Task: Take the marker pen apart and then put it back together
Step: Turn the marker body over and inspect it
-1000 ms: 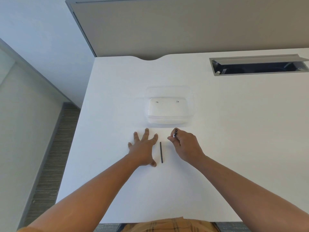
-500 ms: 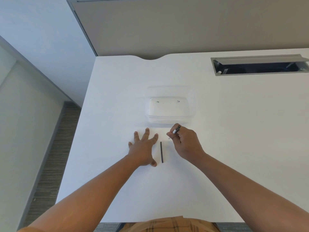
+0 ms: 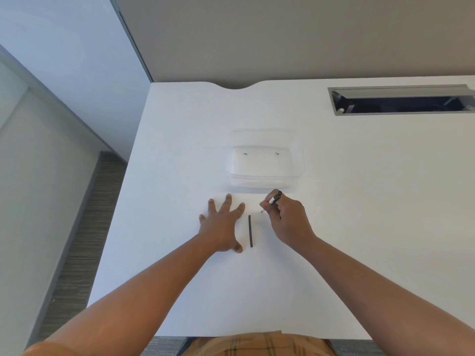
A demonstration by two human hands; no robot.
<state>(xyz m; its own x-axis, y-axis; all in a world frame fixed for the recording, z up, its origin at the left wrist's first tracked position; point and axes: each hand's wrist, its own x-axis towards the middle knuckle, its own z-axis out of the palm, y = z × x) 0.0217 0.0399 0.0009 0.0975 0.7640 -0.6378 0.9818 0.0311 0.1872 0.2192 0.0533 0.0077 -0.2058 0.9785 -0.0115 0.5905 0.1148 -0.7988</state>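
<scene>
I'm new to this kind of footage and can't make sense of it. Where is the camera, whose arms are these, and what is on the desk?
The camera sits on a person's head, looking down at their own bare arms; there is no machine. The left hand lies flat and open on the white desk. The right hand holds the marker pen body, tilted, its tip down near the desk. Between the hands lies a thin dark rod, likely the pen's inner part. Beyond them stands a clear plastic container, and at the far right a grey cable slot.

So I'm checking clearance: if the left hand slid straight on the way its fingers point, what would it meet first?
Probably the clear tray: the left hand lies flat, fingers pointing up-right toward its near-left corner. It might just pass left of it; the table between looks bare.
</scene>
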